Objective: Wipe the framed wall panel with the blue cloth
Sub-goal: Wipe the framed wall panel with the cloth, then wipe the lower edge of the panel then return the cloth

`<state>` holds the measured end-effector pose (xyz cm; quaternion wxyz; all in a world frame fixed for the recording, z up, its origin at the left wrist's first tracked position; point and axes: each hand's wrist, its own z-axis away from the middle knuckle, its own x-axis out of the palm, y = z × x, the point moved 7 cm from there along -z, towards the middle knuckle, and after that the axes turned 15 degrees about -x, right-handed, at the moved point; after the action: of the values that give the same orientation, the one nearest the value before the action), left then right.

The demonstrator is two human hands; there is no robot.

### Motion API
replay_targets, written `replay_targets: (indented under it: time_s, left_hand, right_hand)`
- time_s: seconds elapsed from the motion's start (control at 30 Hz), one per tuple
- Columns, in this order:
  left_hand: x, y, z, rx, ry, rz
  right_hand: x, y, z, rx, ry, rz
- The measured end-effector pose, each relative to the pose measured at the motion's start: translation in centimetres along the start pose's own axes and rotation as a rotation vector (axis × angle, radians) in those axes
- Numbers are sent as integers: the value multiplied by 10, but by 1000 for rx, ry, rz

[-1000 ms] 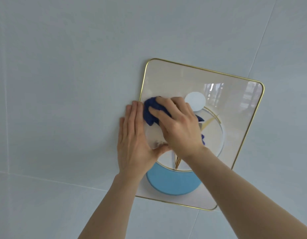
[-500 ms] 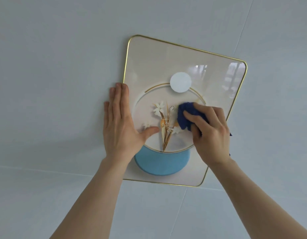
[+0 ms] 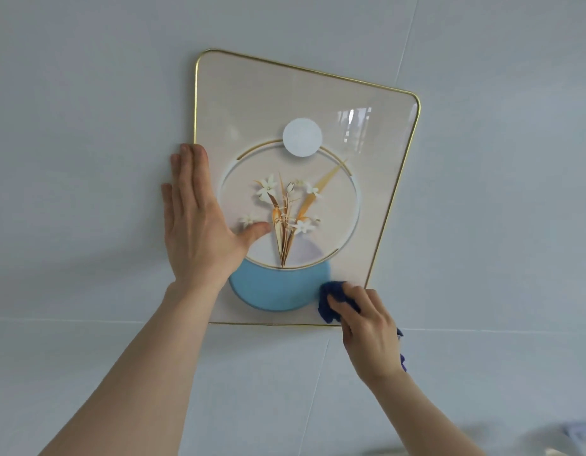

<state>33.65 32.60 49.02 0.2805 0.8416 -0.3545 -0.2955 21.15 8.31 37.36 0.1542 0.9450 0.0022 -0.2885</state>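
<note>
The framed wall panel (image 3: 252,103) hangs on a pale tiled wall; it has a thin gold rim, a cream glossy face, a flower motif in a ring and a light blue disc below. My left hand (image 3: 196,222) lies flat and open across the panel's left edge, thumb on the glass. My right hand (image 3: 370,327) presses the bunched dark blue cloth (image 3: 332,302) against the panel's lower right corner. Most of the cloth is hidden under my fingers; a scrap shows behind the wrist.
Pale grey wall tiles (image 3: 87,159) surround the panel, with grout lines running below it and to its right. A blurred pale object (image 3: 548,439) shows at the bottom right corner of the view.
My right hand carried the cloth from the panel's upper left, across the middle, down to the lower right corner. My left hand stayed flat on the left edge.
</note>
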Motion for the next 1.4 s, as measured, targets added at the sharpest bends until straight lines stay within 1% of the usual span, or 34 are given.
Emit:
replay_targets:
  time_s: [0.07,0.1,0.13,0.17,0.27,0.33,0.37,0.4,0.5,0.57,0.63,0.7,0.73,0.8,0.87,0.9,0.93,1.0,1.07,1.17,1.27,1.4]
  left_hand:
    - [-4,7,1,-3,-21,-69]
    - [-7,10,2,-6,-34,-103]
    - [-10,11,5,-12,-48,-128]
    - [-14,11,9,-23,-55,-133]
    - [-27,10,37,-27,-13,-41]
    - [-25,12,69,-19,-46,44]
    - [-18,13,88,-29,-113,87]
    - [-7,16,109,-49,-219,124]
    - [35,23,182,-124,-673,200]
    - [60,29,233,-174,-964,193]
    - [80,34,277,-229,-1170,193]
    - [94,42,312,-287,-1300,230]
    - [100,45,324,-296,-1316,232]
    - [109,49,335,-326,-1257,192]
    - [119,49,337,-414,-1178,187]
    - [125,51,341,-456,-1157,195]
    - [130,51,345,-486,-1139,195]
    - [139,49,356,-508,-1131,156]
    - [154,50,382,-528,-1156,95]
    - [174,48,427,-579,-1194,26]
    - [193,46,466,-645,-1219,-5]
    - [218,42,505,-657,-1241,-46]
  right_hand:
    - [9,2,24,91,-319,-11]
    - [13,6,43,170,-474,-26]
    - [13,12,64,271,-573,-70]
    - [6,17,82,389,-588,-130]
    - [-20,29,122,730,-447,-350]
    - [-28,29,143,940,-368,-574]
    - [-30,28,151,1024,-339,-670]
    - [-33,27,158,1091,-311,-753]
    - [-38,25,172,1243,-228,-1009]
    - [-43,24,179,1302,-249,-1131]
    - [-47,27,188,1305,-307,-1212]
    - [-47,32,201,1299,-317,-1329]
    - [-48,33,207,1285,-311,-1429]
    - [-51,38,219,1208,-331,-1620]
    - [-55,49,234,1162,-341,-1707]
    - [-56,58,248,1179,-356,-1703]
    - [-55,66,261,1196,-391,-1665]
    - [-53,78,281,1166,-500,-1505]
    - [-55,95,303,1086,-599,-1290]
    - [-56,120,329,922,-694,-950]
    - [-56,140,352,850,-704,-771]
    - [-48,152,374,748,-692,-672]
